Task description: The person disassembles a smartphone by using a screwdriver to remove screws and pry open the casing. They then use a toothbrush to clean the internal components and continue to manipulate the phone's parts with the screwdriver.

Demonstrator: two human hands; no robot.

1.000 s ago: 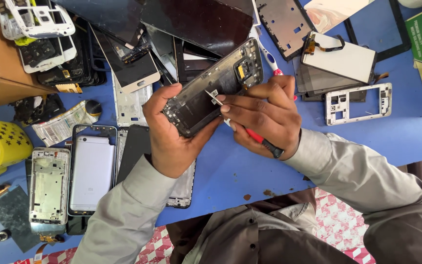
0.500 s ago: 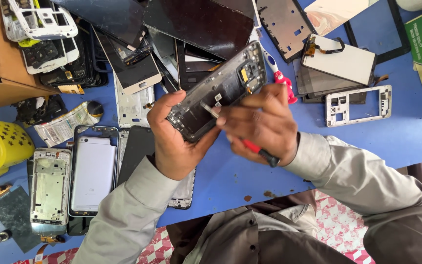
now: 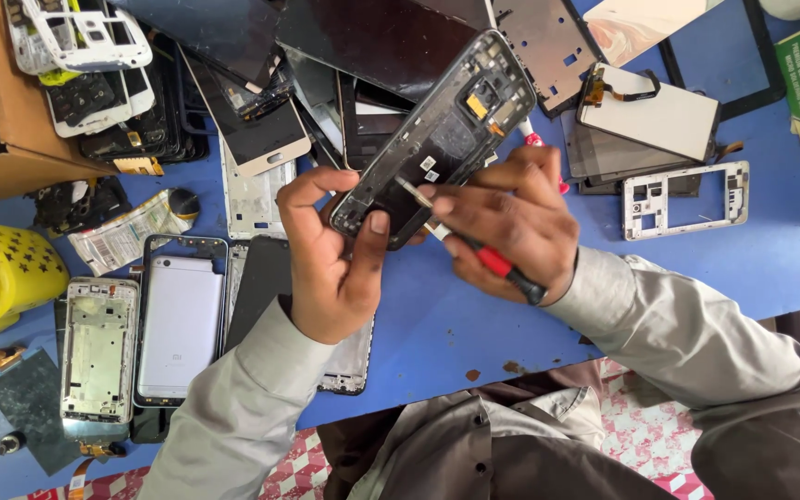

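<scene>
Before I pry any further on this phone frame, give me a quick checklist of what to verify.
1. Left hand has a firm grip on the phone frame: ok.
2. Right hand holds the red-handled tool: ok.
3. Tool tip rests inside the frame: ok.
4. Tip seated under a part: cannot tell.
5. Frame supported by the blue table: not ok, it is held in the air.

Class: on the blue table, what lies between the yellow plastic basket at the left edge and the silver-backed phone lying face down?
In the head view, a bare metal phone frame lies between the yellow plastic basket and the silver-backed phone.
</scene>
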